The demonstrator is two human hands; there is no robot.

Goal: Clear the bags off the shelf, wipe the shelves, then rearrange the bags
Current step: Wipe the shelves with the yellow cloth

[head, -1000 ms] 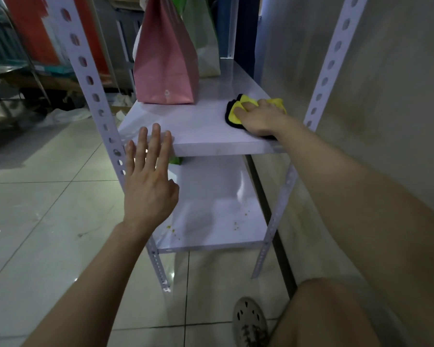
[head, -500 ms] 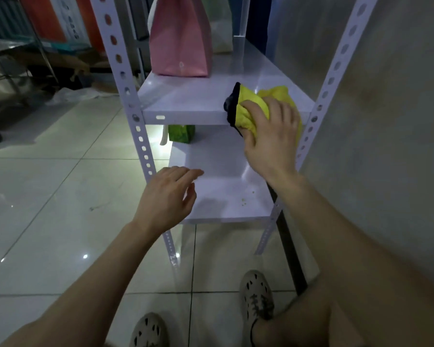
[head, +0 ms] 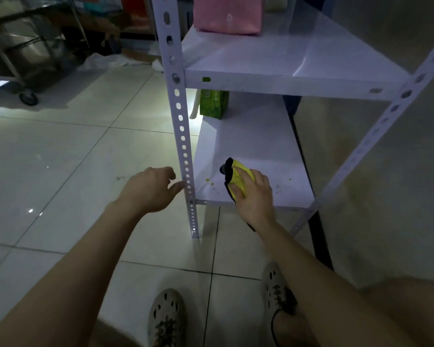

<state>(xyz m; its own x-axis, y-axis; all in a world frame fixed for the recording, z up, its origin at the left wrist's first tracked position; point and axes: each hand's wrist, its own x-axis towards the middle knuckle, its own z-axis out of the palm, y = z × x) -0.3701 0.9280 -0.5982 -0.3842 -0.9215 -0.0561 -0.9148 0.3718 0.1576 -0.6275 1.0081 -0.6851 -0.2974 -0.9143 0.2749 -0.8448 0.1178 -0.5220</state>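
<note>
Here, pink bag (head: 227,15) on upper shelf (head: 286,58), green bag (head: 214,103) at back of lower shelf (head: 248,141), right hand (head: 254,196) grasping yellow cloth (head: 238,174) near crumbs (head: 207,180) at its front, left hand (head: 148,189) relaxed, empty, beside the post (head: 183,136), tiled floor (head: 73,151).

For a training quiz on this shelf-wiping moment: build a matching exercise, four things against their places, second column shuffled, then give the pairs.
Things
1. pink bag
2. green pack
3. yellow cloth
4. left hand

Places
A. front of the lower shelf, under the right hand
B. on the upper shelf
C. beside the front post, over the floor, holding nothing
D. back of the lower shelf

Pairs: 1-B, 2-D, 3-A, 4-C
</note>
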